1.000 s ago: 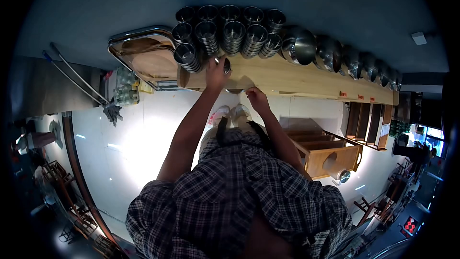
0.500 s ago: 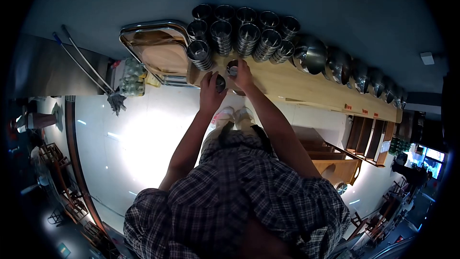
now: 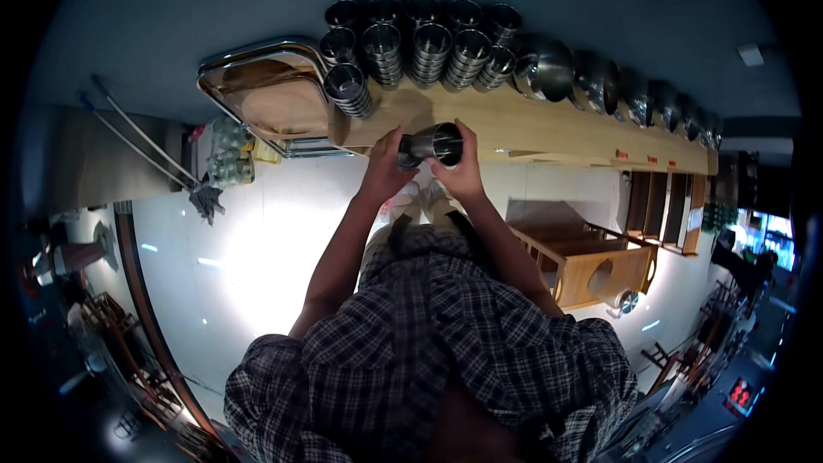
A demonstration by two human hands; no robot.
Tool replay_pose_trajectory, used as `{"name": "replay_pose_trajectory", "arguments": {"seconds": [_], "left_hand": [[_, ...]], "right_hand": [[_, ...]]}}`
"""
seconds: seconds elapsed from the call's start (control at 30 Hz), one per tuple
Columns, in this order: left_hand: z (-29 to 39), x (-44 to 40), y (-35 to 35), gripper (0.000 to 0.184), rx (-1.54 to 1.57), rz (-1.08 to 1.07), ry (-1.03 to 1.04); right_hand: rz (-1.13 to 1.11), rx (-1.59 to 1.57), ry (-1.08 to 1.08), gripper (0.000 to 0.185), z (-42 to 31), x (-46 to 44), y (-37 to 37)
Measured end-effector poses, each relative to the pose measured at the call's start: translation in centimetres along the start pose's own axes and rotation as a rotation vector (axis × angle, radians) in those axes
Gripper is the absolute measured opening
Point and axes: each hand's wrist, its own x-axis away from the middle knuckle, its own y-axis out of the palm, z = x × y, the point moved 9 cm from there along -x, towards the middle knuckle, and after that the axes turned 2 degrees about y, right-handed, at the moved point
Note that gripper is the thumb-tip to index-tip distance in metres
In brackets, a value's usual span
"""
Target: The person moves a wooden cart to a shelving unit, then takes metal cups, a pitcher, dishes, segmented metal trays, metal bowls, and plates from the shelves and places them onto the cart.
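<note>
1. At nine o'clock from my grip, mop handles (image 3: 137,141) lean beside packed bottles (image 3: 230,154).
2. Between nine and ten, near the wooden shelf's end, stands a folding chair (image 3: 279,109).
3. My left hand (image 3: 383,170) curls round a dark metal cup (image 3: 405,153), above the shelf's near edge.
4. From ten to one o'clock, metal cup stacks (image 3: 430,56) stand on the shelf.
5. My right hand (image 3: 464,167) clasps a second metal cup (image 3: 433,144) between thumb and fingers, mouth tipped towards three; its narrow end meets the first, whether nested I cannot tell.
6. Around two o'clock, steel bowls (image 3: 549,69) line the wooden shelf (image 3: 557,124).
7. At four sits a wooden cart (image 3: 591,279).
</note>
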Motion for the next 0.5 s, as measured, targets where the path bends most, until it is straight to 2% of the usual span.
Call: {"name": "replay_pose_trajectory", "arguments": {"seconds": [0.1,0.17,0.27,0.4,0.47,0.5], "left_hand": [[2.2,-0.2,0.9,0.091,-0.007,-0.083,0.091],[3.3,0.2,1.4,0.089,-0.082,-0.174,0.086],[4.0,0.7,2.7,0.092,-0.024,-0.237,0.104],[6.4,2.0,3.5,0.094,0.029,-0.238,0.174],[7.2,2.6,4.1,0.097,0.236,-0.247,0.119],[8.3,2.9,4.2,0.097,0.235,-0.250,0.124]], "right_hand": [[-0.016,-0.007,0.005,0.084,0.6,1.5,0.2],[-0.014,-0.030,0.040,0.082,1.2,2.4,0.2],[-0.050,0.043,0.063,0.078,-0.8,3.5,-0.2],[0.027,0.059,0.104,0.073,-0.6,5.7,-2.6],[0.018,-0.298,0.241,0.069,1.2,7.3,-3.5],[0.024,-0.298,0.238,0.069,1.2,7.9,-4.3]]}}
